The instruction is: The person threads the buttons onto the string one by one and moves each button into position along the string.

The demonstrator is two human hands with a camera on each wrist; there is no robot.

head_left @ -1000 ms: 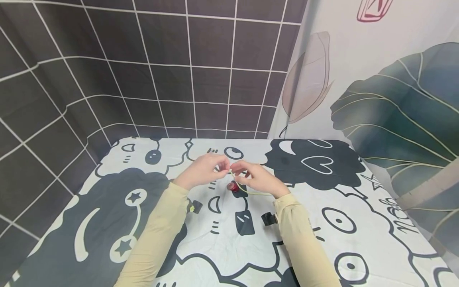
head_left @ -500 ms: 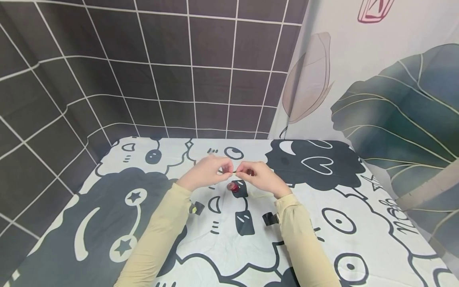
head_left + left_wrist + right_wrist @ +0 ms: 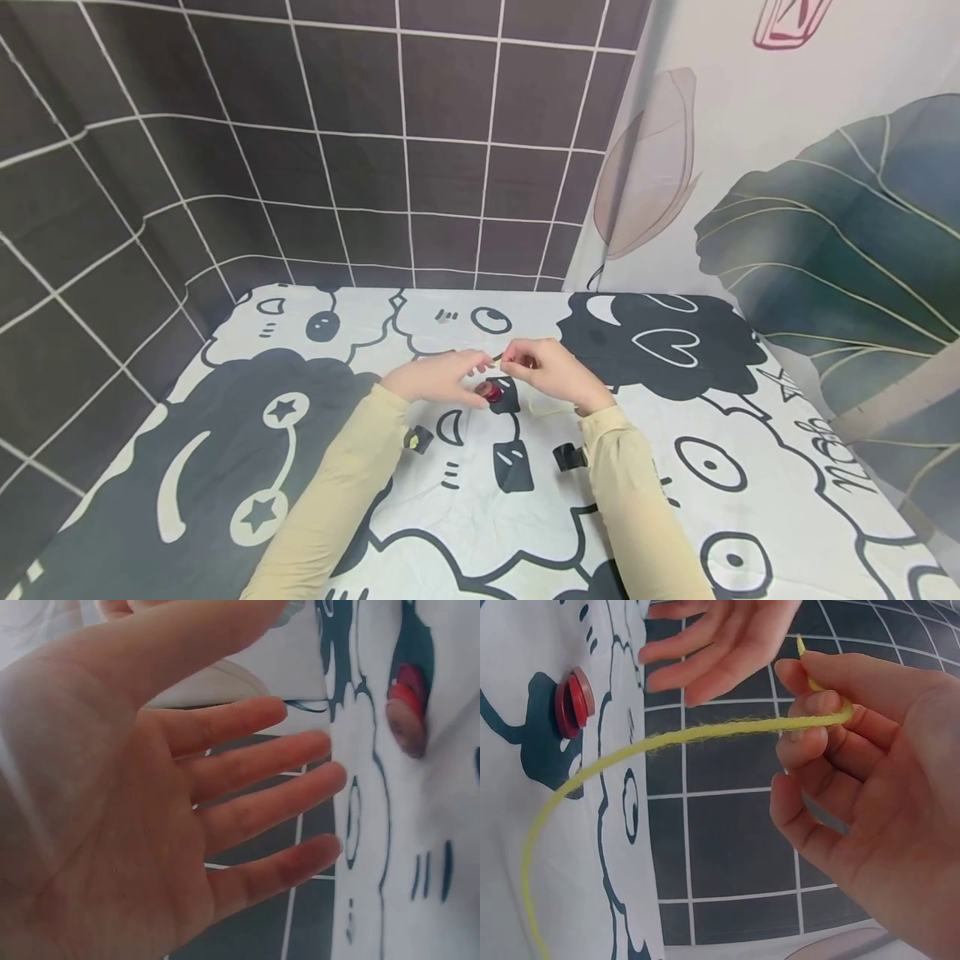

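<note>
My right hand [image 3: 553, 372] pinches a yellow cord [image 3: 705, 733] between thumb and fingers, close to one end. In the right wrist view the cord's pointed tip sticks up past the thumb, and its fuzzy length loops round a finger and hangs in a curve toward the cloth. Just left of it my left hand [image 3: 441, 377] holds nothing; its fingers are spread and straight in the left wrist view [image 3: 255, 780]. On the cloth below and between the hands lies a small red round object [image 3: 491, 391] like stacked discs, with a paler pinkish face [image 3: 406, 729]. Its exact kind is unclear.
A white cloth [image 3: 465, 525] with black cartoon drawings covers the table. Behind it hangs a dark curtain with a white grid [image 3: 360, 167]; a leaf-patterned curtain [image 3: 847, 217] is at the right. Small black devices [image 3: 570, 457] sit at both wrists.
Both hands came together and pinched the cord half a second ago. Now my left hand has let go, opened its fingers and moved slightly down, while my right hand keeps the cord.
</note>
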